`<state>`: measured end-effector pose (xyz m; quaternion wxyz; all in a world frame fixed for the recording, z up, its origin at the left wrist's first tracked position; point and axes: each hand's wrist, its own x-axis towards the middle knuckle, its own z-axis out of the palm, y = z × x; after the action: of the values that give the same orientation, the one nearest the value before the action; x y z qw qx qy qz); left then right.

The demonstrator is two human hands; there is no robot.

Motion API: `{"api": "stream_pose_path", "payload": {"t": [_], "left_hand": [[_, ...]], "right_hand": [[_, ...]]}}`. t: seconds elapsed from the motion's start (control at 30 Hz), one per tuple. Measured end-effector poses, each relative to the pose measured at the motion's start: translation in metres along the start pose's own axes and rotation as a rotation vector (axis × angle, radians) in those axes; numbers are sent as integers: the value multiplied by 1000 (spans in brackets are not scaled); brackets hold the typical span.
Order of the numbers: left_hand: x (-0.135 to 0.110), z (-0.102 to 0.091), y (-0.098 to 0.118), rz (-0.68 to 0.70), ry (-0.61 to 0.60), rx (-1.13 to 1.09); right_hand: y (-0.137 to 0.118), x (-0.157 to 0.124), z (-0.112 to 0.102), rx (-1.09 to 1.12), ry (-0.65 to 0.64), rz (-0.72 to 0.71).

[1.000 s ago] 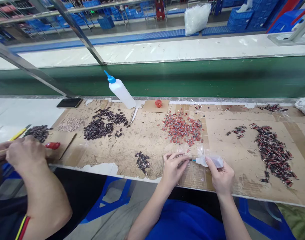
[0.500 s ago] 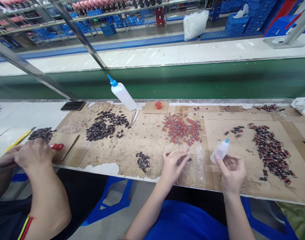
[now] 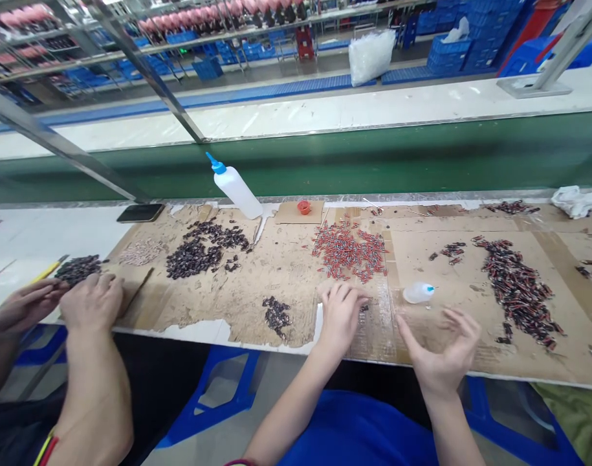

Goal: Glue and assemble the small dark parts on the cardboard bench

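My right hand [image 3: 444, 353] is open above the cardboard, thumb and fingers spread wide with nothing between them. Just beyond it a small squeeze bottle [image 3: 416, 293] of translucent plastic with a blue tip lies on its side. My left hand [image 3: 340, 317] is closed with bent fingers, palm down; what its fingertips hold, if anything, is hidden. A small dark piece [image 3: 364, 308] shows beside those fingers. Right behind the left hand spreads a pile of small red-and-grey parts [image 3: 349, 249]. To the right of my right hand lies a heap of black-and-red parts [image 3: 516, 294].
Cardboard [image 3: 257, 285] covers the bench. Piles of black pieces [image 3: 193, 252] lie left of me, near a tall bottle [image 3: 237, 191] leaning at the back. A red cap [image 3: 304, 207] sits behind. At the left, a co-worker's hands [image 3: 89, 301] work over the bench.
My right hand has let go of the small squeeze bottle, which now lies on the cardboard, and its fingers have spread. My left hand stays near the same spot, its fingers more curled over.
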<state>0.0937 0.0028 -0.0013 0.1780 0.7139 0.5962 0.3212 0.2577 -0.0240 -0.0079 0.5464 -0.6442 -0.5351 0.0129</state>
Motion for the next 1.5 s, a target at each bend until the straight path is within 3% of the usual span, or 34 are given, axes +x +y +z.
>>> {"api": "stream_pose_path", "payload": {"t": [0.1, 0.2, 0.43, 0.6, 0.77, 1.17, 1.33, 1.5], "left_hand": [[-12, 0, 8, 66, 31, -80], [-20, 1, 12, 82, 75, -112], [-23, 3, -1, 40, 49, -66], [-22, 5, -7, -51, -13, 3], [-20, 7, -4, -90, -35, -35], [-23, -1, 4, -131, -9, -174], [-23, -6, 9, -168, -39, -217], [-25, -7, 11, -115, -15, -201]], "right_hand": [[-15, -13, 1, 259, -343, 221], [-24, -18, 10, 483, -489, 485], [-20, -15, 21, 518, -463, 630], [-15, -13, 18, 414, -418, 609], [-17, -13, 19, 384, -475, 472], [-23, -19, 25, 571, -539, 688], [-27, -16, 20, 581, -504, 705], [-31, -14, 14, 533, -521, 672]]}}
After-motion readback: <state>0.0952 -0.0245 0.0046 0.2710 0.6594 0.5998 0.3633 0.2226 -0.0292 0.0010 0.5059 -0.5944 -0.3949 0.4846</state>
